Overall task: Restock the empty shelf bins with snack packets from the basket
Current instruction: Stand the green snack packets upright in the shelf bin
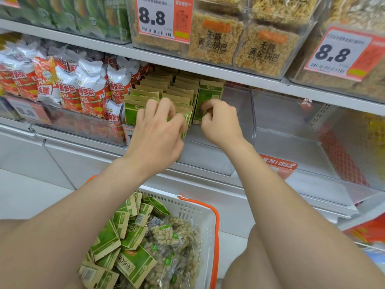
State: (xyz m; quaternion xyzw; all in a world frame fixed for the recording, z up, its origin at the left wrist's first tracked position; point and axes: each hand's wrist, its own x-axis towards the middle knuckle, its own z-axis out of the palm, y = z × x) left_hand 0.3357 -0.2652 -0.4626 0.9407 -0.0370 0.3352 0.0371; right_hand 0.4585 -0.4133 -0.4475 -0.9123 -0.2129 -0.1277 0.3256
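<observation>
Red-and-white foil crisp bags [68, 88] fill the clear bin at the left end of the middle white shelf [83, 149]. Just right of them, a transparent plastic shelf bin [239, 105] holds rows of brown kraft-paper snack packets with green fronts [166, 88]. They stand upright and are packed from its back to its front edge.

The left hand [158, 130] reaches over that front edge. Its fingers are curled down over the tops of the front packets and grip them. Beside it, the right hand [220, 119] pinches one more upright green-and-kraft packet [208, 92] between thumb and bent fingers, low on its face. This packet stands at the right end of the rows, touching them, with bare bin floor on its right.

Further right on the same shelf sits a second clear plastic bin [291, 132]. An orange paper tag [279, 163] hangs at the shelf's front edge below it.

The upper shelf carries, from the left, green wrapped packets [83, 15], a white-and-orange price card reading 8.8 [156, 17], clear packs of golden rice crust [214, 40] and a second 8.8 price card [337, 53].

Below the shelves, between the two forearms, is a white perforated plastic basket with an orange handle [200, 213]. It holds a jumble of loose green-and-kraft packets [133, 232] toward its left side. Clear packets of pale nuts [173, 234] lie toward its right.
</observation>
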